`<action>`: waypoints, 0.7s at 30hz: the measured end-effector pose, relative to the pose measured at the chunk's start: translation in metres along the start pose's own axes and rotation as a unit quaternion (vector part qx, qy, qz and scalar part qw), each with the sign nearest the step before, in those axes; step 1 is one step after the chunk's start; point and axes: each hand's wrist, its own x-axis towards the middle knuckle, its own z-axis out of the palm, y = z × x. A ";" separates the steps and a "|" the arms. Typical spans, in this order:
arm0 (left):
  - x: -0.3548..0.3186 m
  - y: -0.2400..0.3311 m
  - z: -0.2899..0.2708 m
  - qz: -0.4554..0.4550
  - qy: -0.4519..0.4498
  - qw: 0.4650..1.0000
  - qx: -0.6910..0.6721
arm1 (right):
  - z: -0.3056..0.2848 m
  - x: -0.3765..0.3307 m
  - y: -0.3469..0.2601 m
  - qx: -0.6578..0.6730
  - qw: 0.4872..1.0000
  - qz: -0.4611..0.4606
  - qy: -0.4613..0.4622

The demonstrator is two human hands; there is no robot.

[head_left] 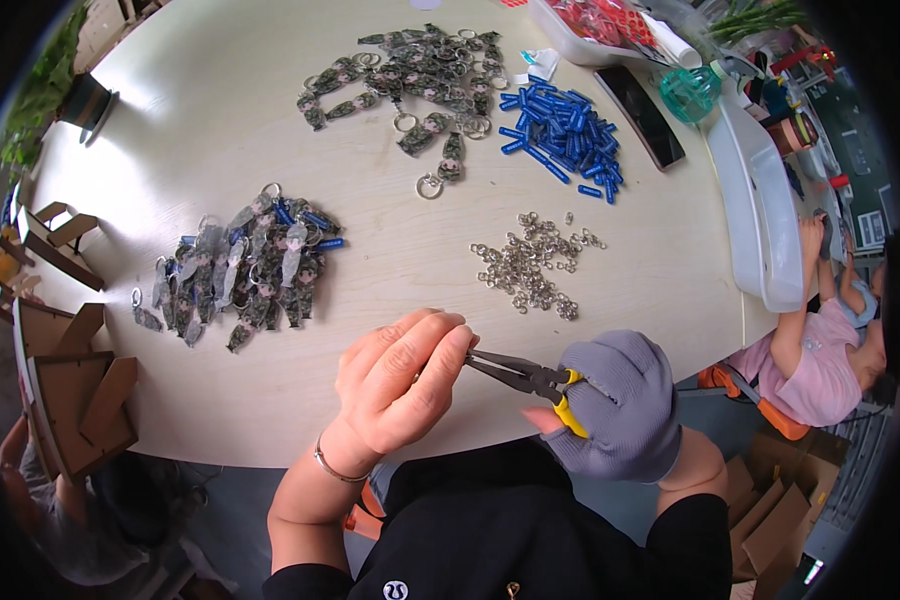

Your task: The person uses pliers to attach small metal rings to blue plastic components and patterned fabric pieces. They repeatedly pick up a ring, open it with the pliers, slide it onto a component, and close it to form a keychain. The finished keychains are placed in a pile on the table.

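Note:
My right hand, in a grey glove, is closed round the yellow handles of long-nose pliers. Their dark jaws point left and reach the fingertips of my bare left hand. Those fingers are pinched together, and what they hold is hidden behind them. Beyond my hands lies a loose heap of small silver metal rings. Left of it is a pile of camouflage figure keychains, some with blue tags attached. Farther off are more such keychains with split rings, beside a heap of loose blue tags.
A dark phone lies beside the blue tags. Along the right table edge stand a long white plastic bin and a green spray bottle. A white tray with red items is at the back. Other people sit at right and lower left.

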 end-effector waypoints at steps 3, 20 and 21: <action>0.000 -0.001 0.000 0.011 0.004 1.000 0.009 | 0.003 -0.002 0.001 -0.030 0.999 -0.021 0.009; 0.000 -0.005 0.000 0.037 0.011 0.999 0.003 | 0.004 -0.003 0.002 -0.039 0.999 -0.034 0.007; 0.000 -0.003 -0.001 0.026 0.004 1.000 -0.005 | 0.004 -0.004 0.003 -0.049 0.998 -0.042 0.010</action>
